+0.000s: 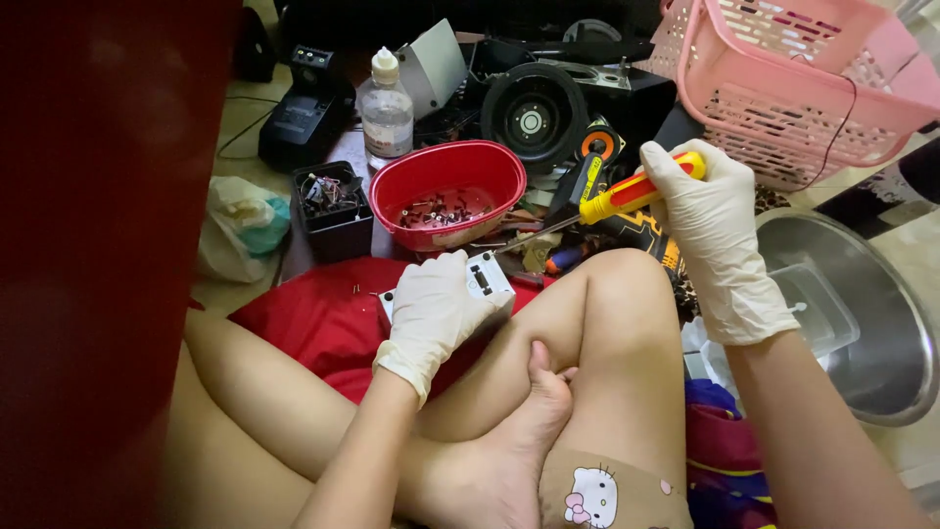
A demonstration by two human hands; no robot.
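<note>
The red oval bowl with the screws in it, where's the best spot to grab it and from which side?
Take the red bowl by its near rim, coming from above on the side facing the gloved left hand. It sits upright with an open top and a broad rolled rim. The clear bottle and black tray crowd its far and left sides.

The left hand (438, 306) covers most of the small white device (487, 279), perhaps a charger.
</note>
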